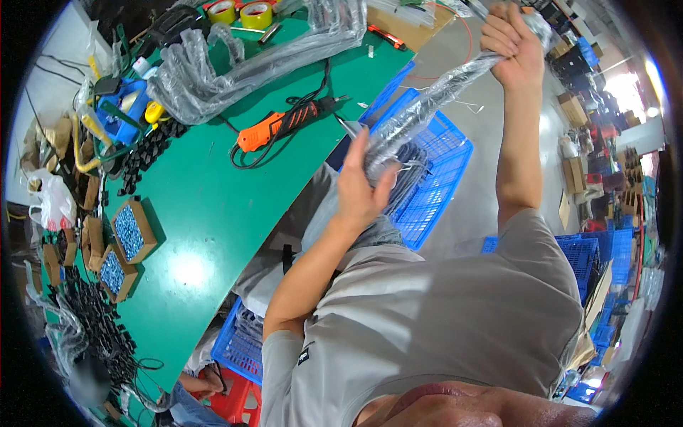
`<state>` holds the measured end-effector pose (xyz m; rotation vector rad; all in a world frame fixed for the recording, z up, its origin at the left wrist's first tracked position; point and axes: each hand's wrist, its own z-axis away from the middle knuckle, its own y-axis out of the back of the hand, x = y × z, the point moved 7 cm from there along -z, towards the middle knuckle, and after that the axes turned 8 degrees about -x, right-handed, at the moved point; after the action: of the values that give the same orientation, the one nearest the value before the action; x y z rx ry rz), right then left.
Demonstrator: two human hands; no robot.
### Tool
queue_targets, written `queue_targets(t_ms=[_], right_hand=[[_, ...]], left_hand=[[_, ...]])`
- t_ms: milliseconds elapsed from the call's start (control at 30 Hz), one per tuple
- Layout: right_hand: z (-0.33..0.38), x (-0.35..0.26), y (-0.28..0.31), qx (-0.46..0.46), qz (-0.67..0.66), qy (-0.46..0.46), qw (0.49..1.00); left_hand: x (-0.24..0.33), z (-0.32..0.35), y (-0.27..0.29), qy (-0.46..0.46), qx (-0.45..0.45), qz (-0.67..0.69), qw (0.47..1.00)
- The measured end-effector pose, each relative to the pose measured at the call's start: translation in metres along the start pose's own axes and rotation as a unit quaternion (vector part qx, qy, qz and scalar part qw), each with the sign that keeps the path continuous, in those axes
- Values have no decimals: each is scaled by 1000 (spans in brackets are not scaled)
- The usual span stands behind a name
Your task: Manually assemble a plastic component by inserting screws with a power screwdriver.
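Note:
A long part wrapped in clear plastic film (420,110) slants from my lap side up to the right, beside the table edge. My right hand (509,43) is raised at the upper right, its fingers closed round the far end of the wrapped part. Lower down, my left hand (359,192) has its thumb and a finger about the near end. A thin silver piece (347,127) shows by the left fingertips; what it belongs to is hidden. Below the wrapped part, a blue plastic crate (445,164) holds more dark, film-covered lengths.
On the green table (213,206) lie an orange power tool (274,128) with its cord, film-wrapped bent frames (249,82), yellow tape rolls (256,14) and a red-black cutter (386,37). Boxes of blue screws (129,231) and black parts (92,320) line the left side.

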<state>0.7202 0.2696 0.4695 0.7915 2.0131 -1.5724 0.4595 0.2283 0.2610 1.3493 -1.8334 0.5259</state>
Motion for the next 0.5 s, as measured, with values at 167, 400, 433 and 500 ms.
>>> queue_targets(t_ms=[167,400,433,500], right_hand=[[2,26,-23,5,-47,62,997],[9,81,0,-107,7,10,994],[5,102,-4,-109,-9,-4,994],[6,155,9,123,131,11,984]], left_hand=[[4,2,57,230,121,391,883],[77,44,174,360,215,393,819],[88,47,189,342,211,379,833],[100,72,224,328,268,358,833]])
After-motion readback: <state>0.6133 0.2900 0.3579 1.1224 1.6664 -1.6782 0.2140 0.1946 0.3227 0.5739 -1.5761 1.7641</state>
